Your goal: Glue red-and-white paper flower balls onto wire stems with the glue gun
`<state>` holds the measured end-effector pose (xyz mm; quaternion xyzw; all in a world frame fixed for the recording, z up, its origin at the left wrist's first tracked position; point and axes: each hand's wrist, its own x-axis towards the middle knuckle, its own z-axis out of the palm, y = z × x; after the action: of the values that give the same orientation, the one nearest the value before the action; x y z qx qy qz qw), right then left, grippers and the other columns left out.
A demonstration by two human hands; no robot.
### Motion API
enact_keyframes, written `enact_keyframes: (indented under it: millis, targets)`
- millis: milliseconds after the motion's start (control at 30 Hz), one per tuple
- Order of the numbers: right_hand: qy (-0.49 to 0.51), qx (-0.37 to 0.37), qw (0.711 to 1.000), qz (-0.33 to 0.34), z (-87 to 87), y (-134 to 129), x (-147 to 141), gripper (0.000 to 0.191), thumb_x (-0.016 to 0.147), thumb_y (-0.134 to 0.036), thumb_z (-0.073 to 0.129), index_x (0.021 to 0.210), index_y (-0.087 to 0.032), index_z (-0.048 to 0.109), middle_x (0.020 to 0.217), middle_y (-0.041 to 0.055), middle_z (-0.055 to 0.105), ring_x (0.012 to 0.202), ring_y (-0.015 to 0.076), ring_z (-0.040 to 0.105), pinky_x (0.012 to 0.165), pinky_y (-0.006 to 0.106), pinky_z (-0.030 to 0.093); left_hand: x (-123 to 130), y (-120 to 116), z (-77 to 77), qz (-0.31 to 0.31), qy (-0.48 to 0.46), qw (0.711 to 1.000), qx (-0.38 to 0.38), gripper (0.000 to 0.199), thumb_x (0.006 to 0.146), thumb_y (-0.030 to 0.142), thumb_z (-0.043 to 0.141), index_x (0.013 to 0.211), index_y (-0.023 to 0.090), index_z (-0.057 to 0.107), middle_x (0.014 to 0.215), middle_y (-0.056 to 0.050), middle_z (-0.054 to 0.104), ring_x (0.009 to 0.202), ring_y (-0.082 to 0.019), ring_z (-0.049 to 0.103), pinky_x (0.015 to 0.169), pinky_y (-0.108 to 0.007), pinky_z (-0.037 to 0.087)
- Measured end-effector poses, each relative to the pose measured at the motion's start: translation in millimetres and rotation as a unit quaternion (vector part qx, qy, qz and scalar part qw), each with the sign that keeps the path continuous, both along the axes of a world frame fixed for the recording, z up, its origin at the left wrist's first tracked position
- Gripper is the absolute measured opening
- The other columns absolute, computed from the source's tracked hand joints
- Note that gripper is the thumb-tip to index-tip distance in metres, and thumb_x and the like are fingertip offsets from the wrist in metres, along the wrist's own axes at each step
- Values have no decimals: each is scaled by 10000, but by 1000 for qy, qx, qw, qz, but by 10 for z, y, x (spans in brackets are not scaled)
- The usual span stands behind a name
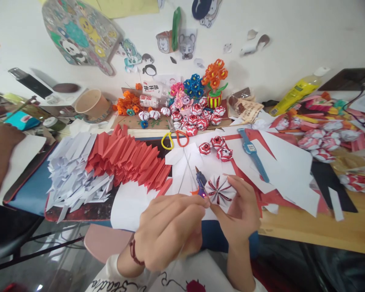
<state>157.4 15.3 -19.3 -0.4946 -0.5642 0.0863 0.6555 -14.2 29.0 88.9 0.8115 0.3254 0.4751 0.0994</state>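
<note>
Between the thumb and fingers of my right hand (pixel 240 207) is a round white paper flower (pixel 220 190) with dark red folds fanning from its centre. My left hand (pixel 173 227), a dark red bracelet on its wrist, is closed in a pinch at the flower's left edge; what it pinches is too small to make out. Just beyond its fingertips lies a purple glue gun (pixel 201 178) with a dark nozzle, on white paper. Scissors (pixel 174 140) with yellow and orange handles lie farther back. Three finished red-and-white paper flowers (pixel 218 142) sit behind the glue gun.
Folded red paper strips (pixel 134 158) and white ones (pixel 76 170) are heaped to the left. A blue watch (pixel 253 154) lies on paper sheets at right. Flower pots and more paper flowers (pixel 194 119) line the wall. Another person's hand (pixel 3 150) rests at far left.
</note>
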Motion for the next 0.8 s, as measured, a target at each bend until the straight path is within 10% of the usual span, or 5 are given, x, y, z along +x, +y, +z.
enact_keyframes:
  millis: [800]
  targets:
    - [21,-46,999,10,-7,3,2,618,749,-208,873,1324,-267,653,1202,95,712,1106,291,697,927,472,633,86,184,33,-35,-34,998,-26,78,1025,172,556,1050,158,629,796,-27,762,579,-105,694,518,-201,561]
